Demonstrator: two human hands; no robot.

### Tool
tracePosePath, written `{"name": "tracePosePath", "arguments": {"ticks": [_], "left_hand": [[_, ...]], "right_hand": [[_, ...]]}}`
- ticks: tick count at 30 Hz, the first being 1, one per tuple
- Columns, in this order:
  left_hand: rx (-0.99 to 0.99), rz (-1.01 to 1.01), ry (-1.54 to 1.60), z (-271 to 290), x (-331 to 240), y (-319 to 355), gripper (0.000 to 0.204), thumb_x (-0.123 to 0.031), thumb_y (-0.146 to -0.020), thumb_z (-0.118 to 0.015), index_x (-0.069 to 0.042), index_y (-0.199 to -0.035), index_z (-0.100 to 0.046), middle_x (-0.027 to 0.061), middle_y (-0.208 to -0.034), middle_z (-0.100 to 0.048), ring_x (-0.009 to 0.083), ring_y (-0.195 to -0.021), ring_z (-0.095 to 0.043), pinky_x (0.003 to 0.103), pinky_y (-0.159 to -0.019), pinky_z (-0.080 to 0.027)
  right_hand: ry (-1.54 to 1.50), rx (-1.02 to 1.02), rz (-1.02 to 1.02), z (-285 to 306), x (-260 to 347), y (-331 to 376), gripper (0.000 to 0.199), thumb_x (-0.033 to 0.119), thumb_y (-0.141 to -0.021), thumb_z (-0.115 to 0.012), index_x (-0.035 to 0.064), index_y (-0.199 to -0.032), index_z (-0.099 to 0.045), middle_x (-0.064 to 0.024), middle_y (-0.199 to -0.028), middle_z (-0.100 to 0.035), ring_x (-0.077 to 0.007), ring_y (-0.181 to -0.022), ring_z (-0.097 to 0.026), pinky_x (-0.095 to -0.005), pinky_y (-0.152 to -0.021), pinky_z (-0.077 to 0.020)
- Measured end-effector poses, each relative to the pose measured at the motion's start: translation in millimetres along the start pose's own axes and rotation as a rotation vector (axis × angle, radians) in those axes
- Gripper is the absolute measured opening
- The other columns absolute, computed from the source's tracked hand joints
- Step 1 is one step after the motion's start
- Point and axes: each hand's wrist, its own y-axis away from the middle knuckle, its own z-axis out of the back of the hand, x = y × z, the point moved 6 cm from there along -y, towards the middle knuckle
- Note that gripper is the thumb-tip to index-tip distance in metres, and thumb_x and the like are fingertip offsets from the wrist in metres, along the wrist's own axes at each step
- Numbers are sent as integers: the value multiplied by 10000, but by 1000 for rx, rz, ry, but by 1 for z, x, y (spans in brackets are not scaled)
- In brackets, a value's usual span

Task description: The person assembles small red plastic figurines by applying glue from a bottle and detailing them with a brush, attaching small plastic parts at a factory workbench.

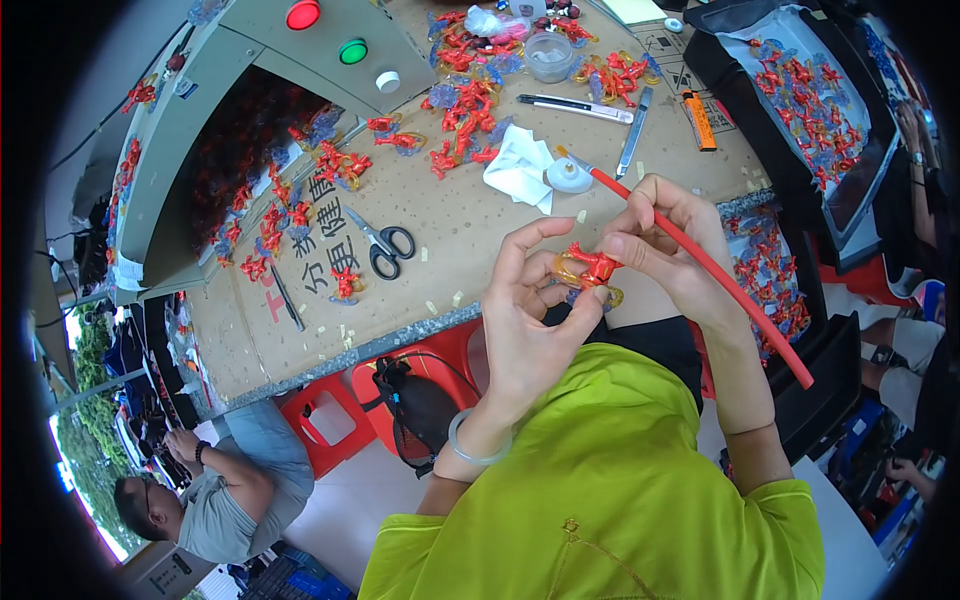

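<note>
My left hand (535, 325) pinches a small red plastic figurine (596, 268) with translucent yellow and bluish parts, thumb and fingers curled about it. My right hand (678, 238) is closed around a paintbrush (745, 297) with a long, thick red handle, which slants from upper left to lower right. Its thumb tip reaches the figurine's edge. The bristle end of the brush points at a small round white container (569, 175) on the worktable. Beside that lies a crumpled white tissue (517, 167). Some of the figurine is hidden behind my fingers.
A grey machine box (230, 50) with red and green buttons stands at left, figurines inside its opening. Scissors (385, 245), cutter knives (575, 108), an orange lighter-shaped item (699, 121) and figurine piles (470, 120) lie on the worktable (420, 290). A figurine tray (810, 110) is at right. Another person (225, 490) sits lower left.
</note>
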Motion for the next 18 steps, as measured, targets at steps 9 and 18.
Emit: {"name": "tracePosePath", "arguments": {"ticks": [9, 18], "left_hand": [[-23, -12, -10, 1, 1, 2, 501, 122, -755, -624, 4, -1202, -431, 76, -882, -618, 98, -835, -611, 226, -768, -502], [25, -30, -59, 2, 5, 2, 509, 165, -773, -590, 21, -1217, -385, 120, -963, -614, 161, -894, -629, 274, -794, -539]], "right_hand": [[-26, 0, -21, -1, -2, -1, 238, -31, -808, -656, 66, -824, -439, -73, -801, -639, -94, -780, -618, -228, -701, -496], [-27, -13, -31, -2, -1, 0, 235, -32, -807, -655, 65, -808, -440, -83, -795, -646, -93, -784, -618, -231, -707, -495]]}}
